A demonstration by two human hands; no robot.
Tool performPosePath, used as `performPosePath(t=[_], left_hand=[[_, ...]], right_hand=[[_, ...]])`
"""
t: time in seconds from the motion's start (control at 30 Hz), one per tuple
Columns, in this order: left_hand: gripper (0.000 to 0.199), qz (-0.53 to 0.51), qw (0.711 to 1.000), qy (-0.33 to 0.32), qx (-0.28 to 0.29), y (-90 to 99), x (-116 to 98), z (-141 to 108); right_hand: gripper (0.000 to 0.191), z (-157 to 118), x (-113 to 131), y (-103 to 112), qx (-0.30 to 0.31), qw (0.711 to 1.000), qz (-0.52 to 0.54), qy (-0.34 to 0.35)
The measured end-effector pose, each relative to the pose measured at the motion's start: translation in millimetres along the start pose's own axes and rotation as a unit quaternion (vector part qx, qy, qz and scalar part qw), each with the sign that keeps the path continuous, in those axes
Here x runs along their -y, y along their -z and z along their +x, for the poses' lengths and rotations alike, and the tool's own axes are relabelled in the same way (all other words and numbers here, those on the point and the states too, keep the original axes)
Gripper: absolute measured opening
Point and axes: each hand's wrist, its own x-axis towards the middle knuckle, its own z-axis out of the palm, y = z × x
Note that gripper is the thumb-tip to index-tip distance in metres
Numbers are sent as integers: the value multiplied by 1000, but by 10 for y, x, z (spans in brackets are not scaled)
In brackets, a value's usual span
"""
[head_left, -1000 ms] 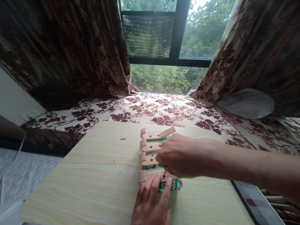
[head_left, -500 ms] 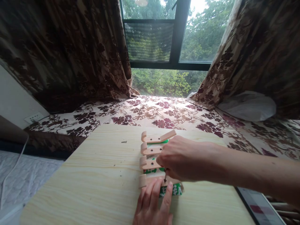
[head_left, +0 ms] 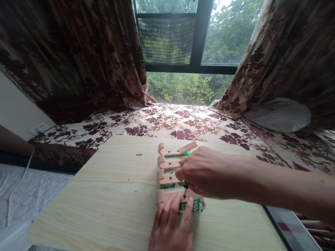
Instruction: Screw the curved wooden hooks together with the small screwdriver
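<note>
My right hand (head_left: pixel 196 170) is closed in a fist round a screwdriver; only its thin dark metal shaft (head_left: pixel 186 190) shows below the fist, and the handle is hidden. The shaft's tip stands upright on the nearest pale wooden hook (head_left: pixel 160 197), at a dark screw spot. My left hand (head_left: pixel 171 223) lies with fingers spread, its fingertips touching that hook on both sides of the tip. Beyond it lie more hooks of the same kind in a row, the farthest wooden hook (head_left: pixel 174 152) with two dark screw holes. Under the hooks is a green and white printed strip (head_left: pixel 197 205).
The hooks lie on a pale wood-grain table (head_left: pixel 91 198). Two screws (head_left: pixel 139 154) and small dark bits rest left of them. A dark-framed tablet-like device (head_left: pixel 290 226) is at the right edge. Behind stands a floral-covered window ledge (head_left: pixel 162 118) with a white bag (head_left: pixel 282 115).
The view has tilted down slightly, so everything sits a little higher or lower in the picture. My right fist has shifted slightly on the screwdriver, and more of its shaft shows. My left hand stays put.
</note>
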Motion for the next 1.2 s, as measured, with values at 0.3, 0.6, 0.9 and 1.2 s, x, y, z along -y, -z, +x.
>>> performPosePath(t=[0.3, 0.6, 0.9, 1.2], left_hand=[[44, -38, 996, 32, -75, -121, -62, -5], [45, -40, 997, 30, -63, -107, -56, -6], [43, -48, 996, 33, -63, -98, -60, -5], [44, -54, 996, 33, -65, -93, -60, 11]], right_hand=[[15, -16, 1, -14, 34, 999, 4, -16], [16, 12, 25, 49, 45, 999, 11, 1], [14, 19, 59, 103, 48, 999, 6, -9], [17, 27, 36, 20, 27, 1000, 12, -2]])
